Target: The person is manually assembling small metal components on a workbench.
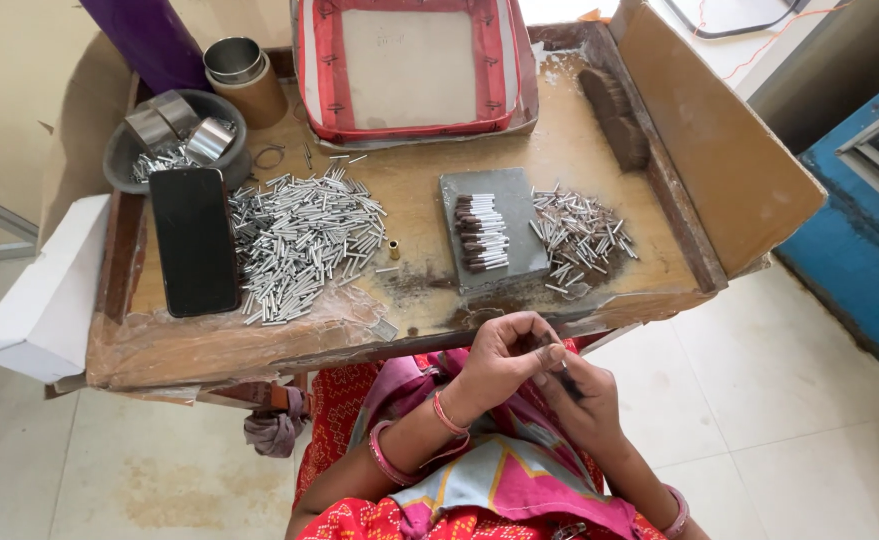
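Dark thin stick (566,381) pinched between both hands, left hand (504,358) and right hand (581,400) touching, fingers curled

Tabletop (579,150) — tan-brown. Metal tubes (299,240) — silver. Phone (194,240) — black. Tray (409,125) — red rim, grey base. Slab (519,200) — grey. Bowl (119,150) — dark grey. Garment (499,480) — pink and red, patterned. Box (44,300) — white.

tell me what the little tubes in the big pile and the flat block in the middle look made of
Little tubes: probably metal, perhaps aluminium; bright silver, catching the light. Flat block: unclear, maybe stone or dull metal; matte grey, no shine, straight edges.
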